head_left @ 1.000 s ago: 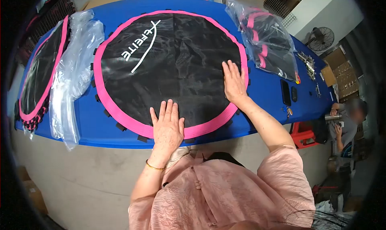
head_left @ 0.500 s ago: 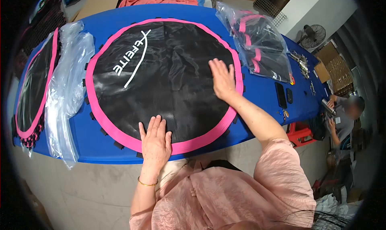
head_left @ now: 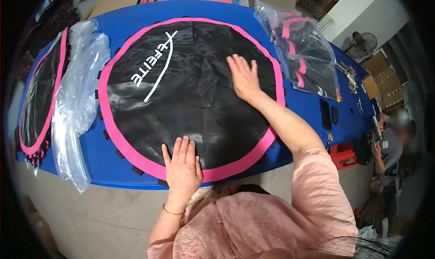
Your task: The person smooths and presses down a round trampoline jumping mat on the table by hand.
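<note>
- I see the round mat [head_left: 213, 118] lying flat on the blue table [head_left: 104, 159], in front of the wearer and between 2 groups of plastic-wrapped or loose goods.
- My left hand [head_left: 183, 170] is palm down across the pink border [head_left: 105, 100] at the near edge, fingertips on the black fabric. The grip is spread: 3 fingers lie close together, with the little finger and thumb apart.
- My right hand [head_left: 246, 80] is open, palm down, over the black fabric on the right side, inside the border. 3 fingers are close together and 1 stands apart; I cannot tell how hard it presses.
- Neither of the 2 hands pinches anything.
- Black tabs [head_left: 137, 170] stick out around the mat's rim, and white lettering [head_left: 154, 68] sits at its upper left.
- To the left I have clear plastic [head_left: 86, 87] beside a narrow-looking black and pink piece [head_left: 43, 96].
- To the right is a bagged black and pink bundle [head_left: 308, 55], with a phone [head_left: 326, 114], a small black object [head_left: 335, 115], keys [head_left: 329, 136] and metal pieces [head_left: 349, 75] nearby.
- Beyond the table's right side, 1 seated-looking person [head_left: 390, 143] has their hands at a metal cylinder [head_left: 376, 127], near a red stool [head_left: 343, 157].
</note>
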A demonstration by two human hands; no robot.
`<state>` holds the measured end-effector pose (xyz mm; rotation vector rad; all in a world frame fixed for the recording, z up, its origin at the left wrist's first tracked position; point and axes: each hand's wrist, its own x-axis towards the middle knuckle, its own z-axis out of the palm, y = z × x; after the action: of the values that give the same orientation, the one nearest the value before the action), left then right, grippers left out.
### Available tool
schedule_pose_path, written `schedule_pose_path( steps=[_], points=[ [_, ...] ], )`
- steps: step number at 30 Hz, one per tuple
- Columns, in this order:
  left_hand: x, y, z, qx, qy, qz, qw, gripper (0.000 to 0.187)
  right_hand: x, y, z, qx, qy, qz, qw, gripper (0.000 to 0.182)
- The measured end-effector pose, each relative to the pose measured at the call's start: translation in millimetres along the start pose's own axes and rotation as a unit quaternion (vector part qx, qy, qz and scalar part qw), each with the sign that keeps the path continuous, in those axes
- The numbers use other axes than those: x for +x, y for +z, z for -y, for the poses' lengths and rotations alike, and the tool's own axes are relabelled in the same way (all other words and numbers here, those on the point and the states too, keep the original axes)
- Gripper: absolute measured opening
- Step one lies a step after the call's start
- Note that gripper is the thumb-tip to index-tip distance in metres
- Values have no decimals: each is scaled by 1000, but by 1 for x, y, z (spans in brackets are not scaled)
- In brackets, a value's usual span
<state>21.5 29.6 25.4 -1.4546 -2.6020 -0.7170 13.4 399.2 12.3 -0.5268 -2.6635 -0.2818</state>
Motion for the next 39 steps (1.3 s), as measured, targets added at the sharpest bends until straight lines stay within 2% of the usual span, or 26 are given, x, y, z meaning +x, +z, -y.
schedule_pose_path(
  steps=[4,6,12,20,24,30,36,39],
  points=[
    [0,0,0,-2,-3,10,1000,44,30,3,48,53,-92,4,994,71],
    [0,1,1,-8,-2,9,1000,44,45,10,46,50,-79,-7,996,75],
    [0,-1,1,-16,-11,13,1000,46,79,38,9,-14,-6,1,1000,70],
    [1,-2,-1,-32,-5,8,999,46,100,53,10,-16,33,-4,999,65],
    [1,-2,-2,-33,-3,5,999,46,99,52,28,18,12,-3,1000,63],
    [0,0,-1,-19,1,1,1000,46,63,31,38,55,-68,-8,996,67],
    [-1,2,0,-16,4,-5,1000,46,48,27,-23,-20,46,5,999,65],
    [-1,3,0,-11,4,-7,1000,46,44,34,-26,-36,52,-13,998,63]
  ],
)
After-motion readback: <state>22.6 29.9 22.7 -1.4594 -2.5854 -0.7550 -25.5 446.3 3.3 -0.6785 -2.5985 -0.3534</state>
